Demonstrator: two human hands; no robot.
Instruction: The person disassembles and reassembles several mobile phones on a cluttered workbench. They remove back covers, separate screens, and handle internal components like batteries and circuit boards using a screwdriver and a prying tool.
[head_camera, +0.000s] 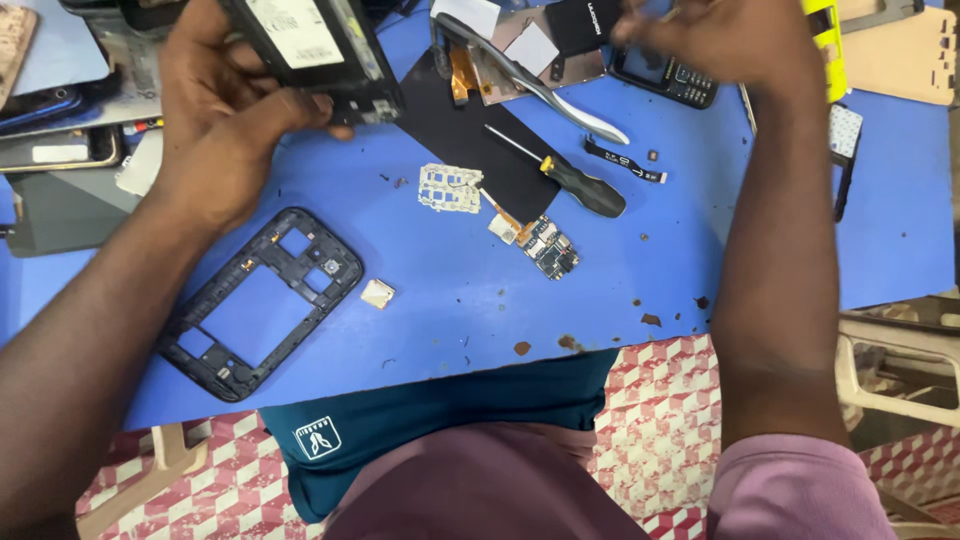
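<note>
Blue table (420, 330) over a red-and-white patterned floor (660, 420); pale plastic chair (885, 375) at right.

A white rectangular label (296, 32) sits on the black phone body (330, 55) at the blue table's (420, 300) far edge. A dark keypad phone's screen (650, 68) lies further right along that edge.

Bright, even daylight, soft shadows, motion blur near the top edge.

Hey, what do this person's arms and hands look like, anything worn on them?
Both hands are bare: the left hand and right hand show no gloves, rings or watch. The forearms are uncovered; a mauve short sleeve shows on the right upper arm.
</note>
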